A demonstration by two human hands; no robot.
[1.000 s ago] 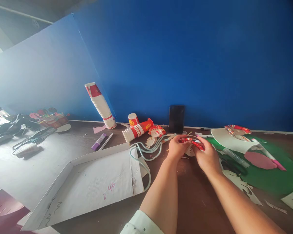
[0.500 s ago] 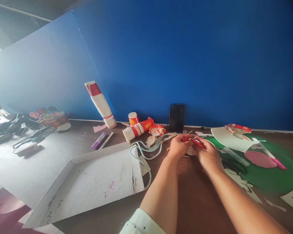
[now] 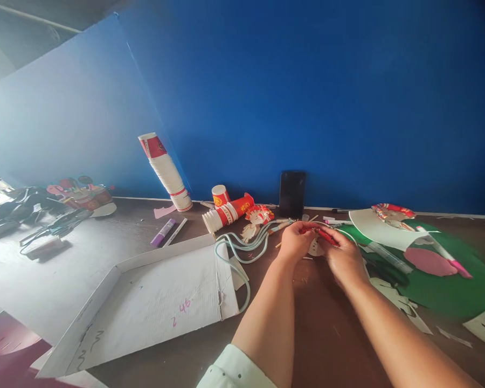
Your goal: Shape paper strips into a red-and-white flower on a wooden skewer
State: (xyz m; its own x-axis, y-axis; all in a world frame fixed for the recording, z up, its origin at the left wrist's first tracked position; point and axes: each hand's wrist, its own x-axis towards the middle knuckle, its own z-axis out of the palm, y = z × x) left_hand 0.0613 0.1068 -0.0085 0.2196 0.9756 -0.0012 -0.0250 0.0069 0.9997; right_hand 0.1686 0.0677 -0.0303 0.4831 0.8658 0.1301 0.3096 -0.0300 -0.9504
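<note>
My left hand (image 3: 296, 240) and my right hand (image 3: 344, 254) meet over the dark table. Between their closed fingers is a cut paper cup (image 3: 327, 236), its red printed wall mostly covered by the fingers. Below it shows the cup's pale round part (image 3: 315, 248) with small dark marks. A black phone (image 3: 292, 194) leans upright on the blue partition just behind the hands. Left of my left hand lie pale blue cords (image 3: 262, 240) and another cup piece (image 3: 260, 215) cut into strips.
A shallow white cardboard tray (image 3: 165, 291) lies at left. Behind it lean stacked paper cups (image 3: 167, 175), near a purple glue stick (image 3: 163, 233) and a white pen (image 3: 175, 231). At right, a green sheet (image 3: 448, 293) bears a pink oval (image 3: 430, 262), a marker (image 3: 444, 252) and scraps.
Both hands stay almost in place, with small finger movements on the cut paper cup. The red part is slightly more covered. The whole view has shifted a little.
</note>
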